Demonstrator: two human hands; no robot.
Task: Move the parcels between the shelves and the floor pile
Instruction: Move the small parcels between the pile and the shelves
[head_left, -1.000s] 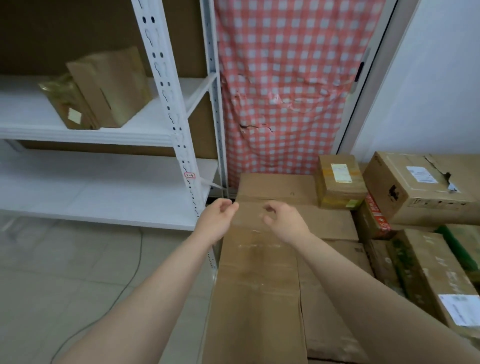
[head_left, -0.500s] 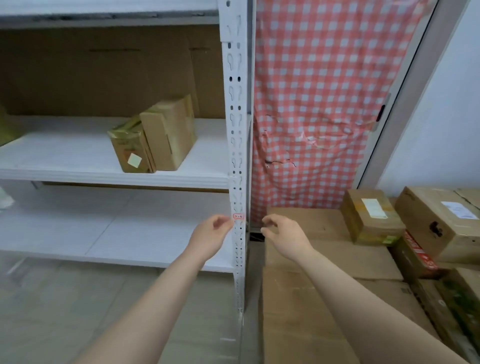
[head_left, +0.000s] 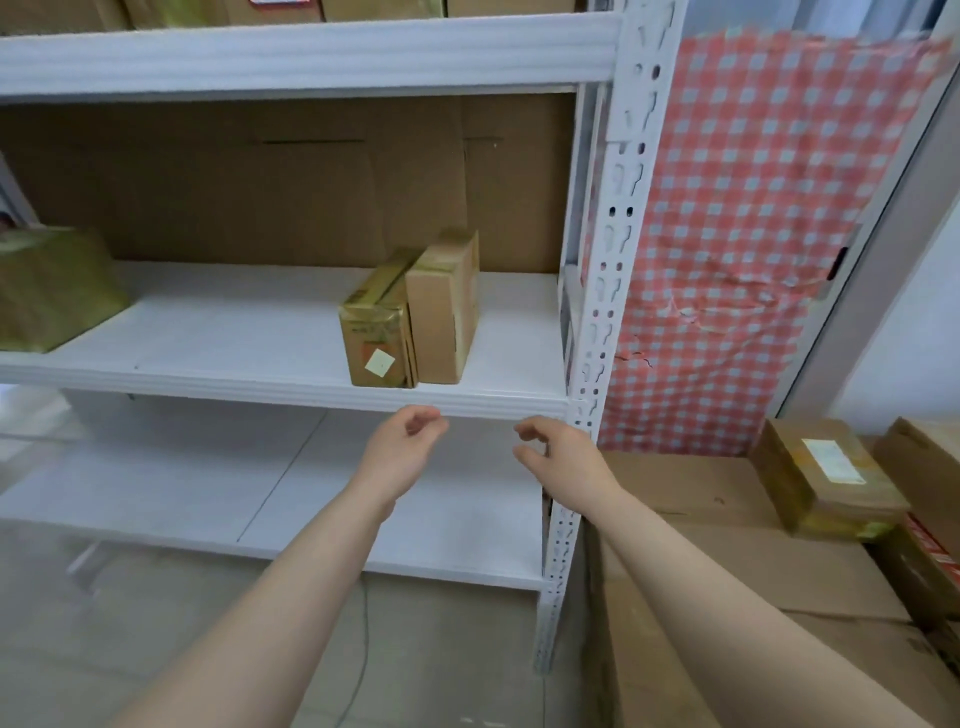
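Currently left hand (head_left: 402, 449) and right hand (head_left: 561, 454) hover empty, fingers loosely curled. 2 brown cardboard parcels (head_left: 441, 317) sit shelved; moving looks unfinished

Upright post (head_left: 613, 312): white-painted metal, punched, looking semi-matt.
Shelf board (head_left: 234, 332): white, smooth, reading matt.
Plain parcel (head_left: 441, 312), 12 o'clock: bare brown cardboard, reading matt.
Taped parcel (head_left: 374, 332), just beside it: glossy yellowish tape shining over cardboard.
Wrapped parcel (head_left: 52, 291), 9 o'clock: olive film, glossy, wrinkling.
Checked sheet (head_left: 753, 234), 2 o'clock: creasing; cloth or plastic unclear.
Floor boxes (head_left: 727, 545), 4 o'clock: matt cardboard, scuffing.
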